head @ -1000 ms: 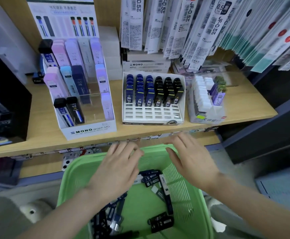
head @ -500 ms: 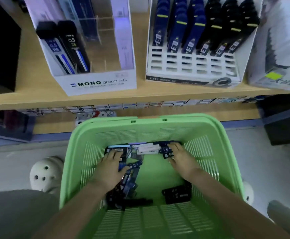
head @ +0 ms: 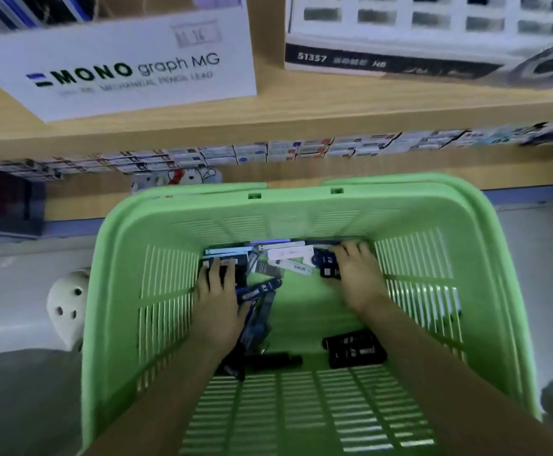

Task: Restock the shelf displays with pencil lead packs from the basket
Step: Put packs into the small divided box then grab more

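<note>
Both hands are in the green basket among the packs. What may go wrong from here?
Blue packs, black packs and a white pack lie jumbled in the green basket, so a wrong type may reach the MONO display box. The left hand and right hand reach in together; a loose grip may drop packs.

I am in a stationery shop: a MONO pencil-lead display box (head: 120, 60) stands on a wooden shelf (head: 268, 110) edged with price labels (head: 268, 153).
</note>
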The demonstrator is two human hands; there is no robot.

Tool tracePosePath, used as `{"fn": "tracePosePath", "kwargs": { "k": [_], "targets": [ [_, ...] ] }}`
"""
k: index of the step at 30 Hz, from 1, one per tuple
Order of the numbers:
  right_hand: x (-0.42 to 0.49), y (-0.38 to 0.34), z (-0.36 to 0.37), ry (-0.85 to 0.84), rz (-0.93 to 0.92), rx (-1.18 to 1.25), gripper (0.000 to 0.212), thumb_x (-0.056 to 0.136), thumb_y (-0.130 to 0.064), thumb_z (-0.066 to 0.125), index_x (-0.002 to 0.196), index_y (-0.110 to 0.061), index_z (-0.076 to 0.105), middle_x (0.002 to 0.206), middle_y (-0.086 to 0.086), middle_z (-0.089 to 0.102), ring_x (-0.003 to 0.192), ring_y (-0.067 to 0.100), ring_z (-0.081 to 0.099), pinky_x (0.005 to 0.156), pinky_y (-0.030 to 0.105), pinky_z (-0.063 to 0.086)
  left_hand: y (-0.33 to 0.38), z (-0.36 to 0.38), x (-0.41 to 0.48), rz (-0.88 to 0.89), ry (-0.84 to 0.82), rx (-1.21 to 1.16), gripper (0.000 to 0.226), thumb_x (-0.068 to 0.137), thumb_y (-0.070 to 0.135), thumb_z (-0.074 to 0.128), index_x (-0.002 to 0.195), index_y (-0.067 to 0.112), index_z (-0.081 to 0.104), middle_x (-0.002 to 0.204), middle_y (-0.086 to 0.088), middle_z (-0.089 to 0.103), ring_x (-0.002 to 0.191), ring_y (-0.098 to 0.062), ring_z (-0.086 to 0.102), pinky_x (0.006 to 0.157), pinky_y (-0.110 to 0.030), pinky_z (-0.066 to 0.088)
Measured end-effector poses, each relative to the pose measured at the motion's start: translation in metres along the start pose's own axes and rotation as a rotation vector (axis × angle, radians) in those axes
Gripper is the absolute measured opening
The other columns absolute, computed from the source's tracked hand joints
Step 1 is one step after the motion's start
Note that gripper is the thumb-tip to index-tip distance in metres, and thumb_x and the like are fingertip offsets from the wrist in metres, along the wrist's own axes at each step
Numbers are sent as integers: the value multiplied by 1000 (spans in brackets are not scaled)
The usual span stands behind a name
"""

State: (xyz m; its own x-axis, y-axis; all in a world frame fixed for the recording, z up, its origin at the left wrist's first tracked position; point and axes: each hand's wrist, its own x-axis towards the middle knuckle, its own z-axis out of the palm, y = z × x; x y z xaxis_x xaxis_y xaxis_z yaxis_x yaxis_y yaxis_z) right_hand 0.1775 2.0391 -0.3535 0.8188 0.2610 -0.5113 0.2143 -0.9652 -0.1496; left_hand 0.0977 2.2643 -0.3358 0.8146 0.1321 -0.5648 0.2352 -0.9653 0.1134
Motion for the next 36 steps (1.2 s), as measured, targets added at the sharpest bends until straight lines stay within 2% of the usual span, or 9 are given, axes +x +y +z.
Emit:
{"fn": "tracePosePath", "kwargs": {
  "k": [3, 10, 17, 22, 26, 30, 32, 34, 36],
  "targets": [
    [-2, -1, 3, -40, -36, 13, 63, 83, -41, 64, 135, -18, 39, 135, 3, 40, 124, 22, 35, 99, 32, 26, -1, 8, -4, -47, 67, -55, 55, 96, 31, 48, 146, 14, 29, 143, -15, 35, 130, -31, 32, 105, -39, 26],
    [-11, -8, 10, -57, -26, 197, 44, 93, -36, 54, 129, -12, 46, 130, 6, 49, 121, 22, 42, 93, 31, 37, 7, 8, 1, -112, -9, -350, 48, 89, 39, 59, 122, 8, 46, 124, -11, 49, 115, -26, 45, 93, -35, 36],
    [-15, -12, 4, 12, 91, 335, 32, 100, -22, 39, 125, -3, 45, 114, 15, 56, 102, 30, 54, 78, 36, 43, 22, 8, 5, -183, -51, -643, 38, 95, 28, 51, 114, -5, 51, 110, -19, 56, 100, -34, 55, 80, -35, 42],
    [-17, -32, -7, 268, 2, 426, 23, 96, -21, 51, 104, 0, 57, 96, 11, 56, 91, 25, 52, 76, 32, 40, 34, -4, 5, -324, -120, -1158, 35, 100, 17, 42, 128, -3, 39, 91, -9, 62, 70, -18, 59, 69, -29, 51],
    [-18, -63, -19, -20, 81, 1038, 14, 91, -20, 60, 93, -7, 58, 83, 4, 63, 77, 17, 58, 66, 21, 44, 37, -5, 5, -349, -207, -1297, 68, 89, 51, 53, 139, 7, 40, 140, -8, 49, 120, -25, 53, 104, -45, 42],
    [-17, -83, -26, -56, 111, 1126, 33, 98, -16, 46, 66, -16, 42, 66, -2, 45, 67, 15, 43, 60, 19, 33, 34, -5, 0, -334, -292, -1511, 115, 51, 81, 63, 145, 21, 35, 147, -4, 42, 135, -25, 39, 108, -53, 34],
    [-16, -90, -29, -97, 145, 1102, 39, 101, -19, 37, 62, -19, 39, 69, -4, 41, 81, 21, 42, 73, 27, 32, 37, -12, -4, -311, -346, -1547, 114, 52, 82, 64, 145, 25, 34, 148, -2, 41, 135, -25, 39, 105, -54, 37],
    [-15, -94, -33, -162, 142, 1114, 37, 102, -23, 35, 68, -21, 50, 80, -5, 48, 98, 23, 46, 94, 33, 33, 42, -27, -9, -284, -373, -1569, 86, 70, 67, 66, 139, 19, 44, 136, -4, 55, 126, -24, 50, 103, -52, 41],
    [-17, -92, -36, -229, 115, 1146, 33, 102, -28, 34, 101, -16, 65, 105, -4, 54, 115, 17, 44, 107, 29, 26, 43, -35, -12, -272, -329, -1598, 49, 87, 41, 60, 128, 16, 55, 117, -4, 67, 113, -22, 60, 101, -47, 44]
  ]
}}
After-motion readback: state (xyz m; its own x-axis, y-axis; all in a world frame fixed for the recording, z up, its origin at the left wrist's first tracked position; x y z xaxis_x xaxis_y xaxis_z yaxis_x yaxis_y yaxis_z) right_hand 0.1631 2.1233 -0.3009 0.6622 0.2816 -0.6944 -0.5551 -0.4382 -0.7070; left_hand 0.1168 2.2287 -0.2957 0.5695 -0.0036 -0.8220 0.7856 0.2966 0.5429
